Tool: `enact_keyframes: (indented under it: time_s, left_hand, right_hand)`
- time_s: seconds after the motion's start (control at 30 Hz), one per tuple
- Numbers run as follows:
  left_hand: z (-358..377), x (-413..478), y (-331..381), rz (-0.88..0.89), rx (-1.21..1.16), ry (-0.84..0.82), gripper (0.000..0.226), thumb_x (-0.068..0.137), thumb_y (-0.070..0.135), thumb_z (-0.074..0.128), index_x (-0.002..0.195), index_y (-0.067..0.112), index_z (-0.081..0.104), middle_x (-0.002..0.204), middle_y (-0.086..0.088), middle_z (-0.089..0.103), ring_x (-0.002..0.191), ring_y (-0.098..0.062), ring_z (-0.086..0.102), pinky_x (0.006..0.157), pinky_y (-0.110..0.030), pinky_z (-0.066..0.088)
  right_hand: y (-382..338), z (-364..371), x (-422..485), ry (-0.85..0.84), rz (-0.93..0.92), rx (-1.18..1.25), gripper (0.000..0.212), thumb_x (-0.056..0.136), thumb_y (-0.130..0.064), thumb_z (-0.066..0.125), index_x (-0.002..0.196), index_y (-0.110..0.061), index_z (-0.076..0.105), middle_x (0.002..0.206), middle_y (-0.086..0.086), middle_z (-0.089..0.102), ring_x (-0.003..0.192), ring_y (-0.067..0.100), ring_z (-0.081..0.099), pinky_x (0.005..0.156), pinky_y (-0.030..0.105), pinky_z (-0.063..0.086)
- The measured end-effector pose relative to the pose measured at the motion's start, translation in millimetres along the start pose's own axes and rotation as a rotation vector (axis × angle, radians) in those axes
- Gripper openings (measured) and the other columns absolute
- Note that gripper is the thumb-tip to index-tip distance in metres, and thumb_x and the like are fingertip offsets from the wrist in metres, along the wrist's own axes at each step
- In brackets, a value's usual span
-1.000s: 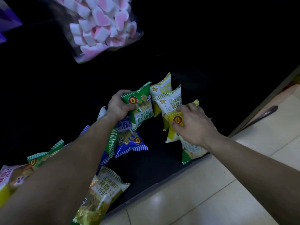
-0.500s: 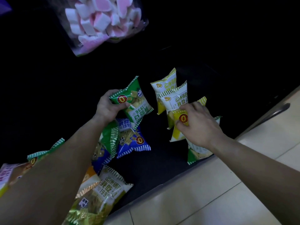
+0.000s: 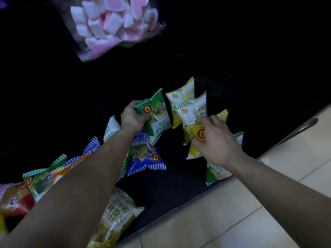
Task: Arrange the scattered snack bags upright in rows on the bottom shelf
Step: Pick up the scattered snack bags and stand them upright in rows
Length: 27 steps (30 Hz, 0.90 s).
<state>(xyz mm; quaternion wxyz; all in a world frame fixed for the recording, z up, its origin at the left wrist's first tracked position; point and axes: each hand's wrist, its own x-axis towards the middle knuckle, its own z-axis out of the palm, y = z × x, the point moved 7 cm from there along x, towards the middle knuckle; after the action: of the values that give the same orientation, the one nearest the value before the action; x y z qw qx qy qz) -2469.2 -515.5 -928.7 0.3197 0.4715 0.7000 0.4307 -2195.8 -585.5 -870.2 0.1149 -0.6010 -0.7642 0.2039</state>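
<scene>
My left hand (image 3: 132,116) grips a green snack bag (image 3: 155,116) by its upper left corner, held upside down above the dark bottom shelf (image 3: 172,187). To its right, my right hand (image 3: 215,140) holds a yellow bag (image 3: 194,140) that stands in front of two upright white-and-yellow bags (image 3: 189,111). A green-and-white bag (image 3: 217,173) lies under my right wrist. A blue bag (image 3: 148,158) lies flat below the green one. More bags lie scattered at the lower left, partly hidden by my left forearm.
A clear bag of pink and white marshmallows (image 3: 114,24) sits on the level above at the top. A gold-and-white bag (image 3: 116,217) lies at the shelf's front edge. Beige floor tiles (image 3: 250,212) run along the right, past the shelf's lip.
My left hand has brought the green bag to the right, closer to the white-and-yellow bags. My right hand stays on the yellow bag.
</scene>
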Motion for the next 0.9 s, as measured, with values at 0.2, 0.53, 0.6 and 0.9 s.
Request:
enact_keyframes:
  time_s: [0.2, 0.53, 0.6, 0.9]
  left_hand:
    - [9, 4, -10, -0.014, 0.058, -0.082, 0.051, 0.075, 0.007, 0.083, 0.115, 0.027, 0.056, 0.121, -0.004, 0.061, 0.110, -0.025, 0.060, 0.080, -0.029, 0.052]
    - [-3, 4, -10, -0.101, 0.226, -0.084, 0.079, 0.075, 0.017, 0.085, 0.143, 0.018, 0.044, 0.136, -0.008, 0.056, 0.116, -0.025, 0.056, 0.093, -0.029, 0.047]
    - [-10, 1, -6, -0.095, 0.311, -0.088, 0.085, 0.075, 0.024, 0.085, 0.147, 0.018, 0.039, 0.138, -0.007, 0.055, 0.119, -0.027, 0.056, 0.092, -0.029, 0.046]
    - [-75, -73, 34, 0.114, 0.682, -0.116, 0.071, 0.082, 0.040, 0.076, 0.143, 0.021, 0.045, 0.139, -0.006, 0.054, 0.127, -0.022, 0.051, 0.097, -0.029, 0.042]
  right_hand:
    - [0, 5, -1, 0.004, 0.004, 0.001, 0.055, 0.092, -0.046, 0.055, 0.141, -0.023, 0.042, 0.135, 0.003, 0.042, 0.130, 0.027, 0.037, 0.105, 0.042, 0.038]
    - [3, 11, -6, -0.017, 0.008, -0.018, 0.056, 0.092, -0.047, 0.055, 0.142, -0.024, 0.040, 0.137, 0.002, 0.040, 0.130, 0.026, 0.038, 0.103, 0.038, 0.037]
    - [1, 11, -6, -0.023, 0.008, -0.028, 0.056, 0.092, -0.047, 0.055, 0.142, -0.024, 0.040, 0.138, 0.002, 0.040, 0.130, 0.027, 0.038, 0.103, 0.039, 0.038]
    - [-36, -2, -27, -0.058, -0.061, -0.088, 0.056, 0.092, -0.047, 0.054, 0.140, -0.023, 0.040, 0.134, 0.005, 0.042, 0.128, 0.028, 0.039, 0.103, 0.042, 0.040]
